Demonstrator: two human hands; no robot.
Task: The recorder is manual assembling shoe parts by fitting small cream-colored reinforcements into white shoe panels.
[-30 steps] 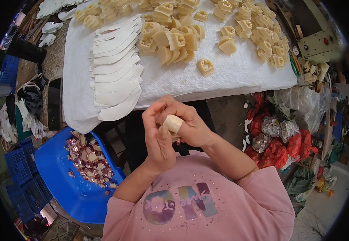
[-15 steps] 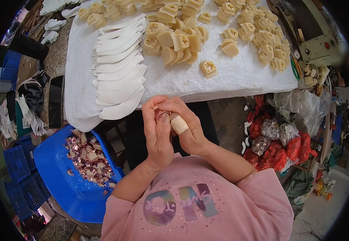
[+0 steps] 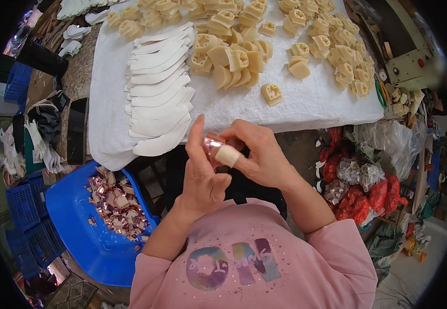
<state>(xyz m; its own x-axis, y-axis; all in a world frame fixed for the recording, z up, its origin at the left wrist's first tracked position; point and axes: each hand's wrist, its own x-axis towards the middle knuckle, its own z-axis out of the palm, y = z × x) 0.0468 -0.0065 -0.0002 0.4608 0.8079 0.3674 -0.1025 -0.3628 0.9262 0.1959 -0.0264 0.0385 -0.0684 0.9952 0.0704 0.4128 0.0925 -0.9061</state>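
Between thumb and fingers of my right hand (image 3: pixel 259 154) is a small shoe heel (image 3: pixel 212 141) with a shiny pink metallic covering. A beige wrap (image 3: pixel 227 155) goes round that thumb. My left hand (image 3: pixel 202 177) is just left of the heel, fingers apart, the index stretched away from me and the thumb out to the side. Whether it brushes the heel I cannot tell. On the table beyond my hands lies a row of curved white strips (image 3: pixel 159 100). Bare beige heels (image 3: pixel 233 59) are heaped to the right of the strips, and a single beige heel (image 3: pixel 272 95) stands nearer me.
To my left a blue basin (image 3: pixel 79 242) holds many shiny pink pieces. White cloth covers the table (image 3: pixel 223 105), with more beige heels (image 3: pixel 344 56) at its right. Red bags (image 3: pixel 357 198) and clear plastic lie right of me; blue crates (image 3: pixel 22 206) stand far left.
My hands were clasped together round the heel. Now the left hand has opened away from it, and the right hand has shifted right, showing more of the pink covering.
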